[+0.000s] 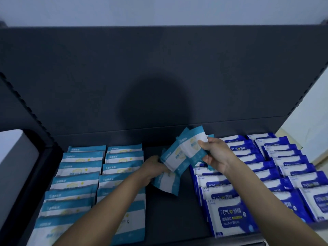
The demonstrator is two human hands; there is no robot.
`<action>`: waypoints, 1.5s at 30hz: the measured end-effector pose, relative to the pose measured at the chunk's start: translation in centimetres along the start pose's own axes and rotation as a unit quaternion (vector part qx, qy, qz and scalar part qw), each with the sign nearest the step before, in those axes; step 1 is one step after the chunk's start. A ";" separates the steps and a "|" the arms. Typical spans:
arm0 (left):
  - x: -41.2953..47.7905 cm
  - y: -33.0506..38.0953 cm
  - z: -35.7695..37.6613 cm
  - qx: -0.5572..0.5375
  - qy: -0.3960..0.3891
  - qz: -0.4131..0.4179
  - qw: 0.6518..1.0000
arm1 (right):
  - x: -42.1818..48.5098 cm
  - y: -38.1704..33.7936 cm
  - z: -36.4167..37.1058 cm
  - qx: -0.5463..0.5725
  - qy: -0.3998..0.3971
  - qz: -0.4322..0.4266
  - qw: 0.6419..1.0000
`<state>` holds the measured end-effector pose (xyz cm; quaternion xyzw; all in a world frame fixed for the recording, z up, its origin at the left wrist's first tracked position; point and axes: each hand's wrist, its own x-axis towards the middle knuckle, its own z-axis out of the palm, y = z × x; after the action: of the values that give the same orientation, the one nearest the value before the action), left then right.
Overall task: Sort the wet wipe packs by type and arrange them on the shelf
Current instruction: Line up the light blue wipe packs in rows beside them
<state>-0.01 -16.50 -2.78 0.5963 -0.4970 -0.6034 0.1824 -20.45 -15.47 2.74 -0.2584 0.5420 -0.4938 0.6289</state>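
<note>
R grip pinches ~3 teal packs, L grip 1; teal cols 2, blue cols 3.

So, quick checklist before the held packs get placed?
1. Grip of right hand on fanned teal packs: ok.
2. Grip of left hand on lower teal pack: ok.
3. Type matches teal rows at left: ok.
4. Bare shelf strip between teal rows and dark blue rows free: ok.
5. Held packs squared up: not ok, fanned.
6. Held count: cannot tell.
</note>
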 end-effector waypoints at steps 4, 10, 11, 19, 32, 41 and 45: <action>-0.6 0.7 -2.5 -0.142 -0.023 0.025 0.989 | 0.9 1.0 0.1 -0.097 0.022 -0.028 0.995; -1.9 2.5 -3.9 -0.233 -0.091 -0.020 0.968 | 1.6 2.3 2.7 -0.338 0.065 -0.160 0.925; -1.9 2.7 -3.9 -0.208 -0.113 -0.020 0.971 | 1.7 2.5 3.1 -0.389 0.070 -0.186 0.900; -0.1 4.2 -4.2 0.212 0.045 0.145 0.965 | 2.8 3.7 3.9 -0.532 0.048 -0.264 0.803; 3.7 3.5 -5.3 0.431 0.078 0.217 0.872 | 4.5 6.0 4.3 -0.521 0.024 -0.246 0.817; 2.3 0.7 -2.6 -0.020 0.104 0.186 0.977 | 4.8 5.9 5.9 -0.217 -0.012 -0.124 0.968; 2.6 0.1 -3.3 0.006 0.155 0.173 0.973 | 5.4 5.9 5.5 -0.324 0.039 -0.159 0.932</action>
<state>2.33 -19.91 -3.47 0.5884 -0.5618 -0.4599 0.3558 -13.72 -19.25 -3.08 -0.5116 0.6484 -0.3943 0.4029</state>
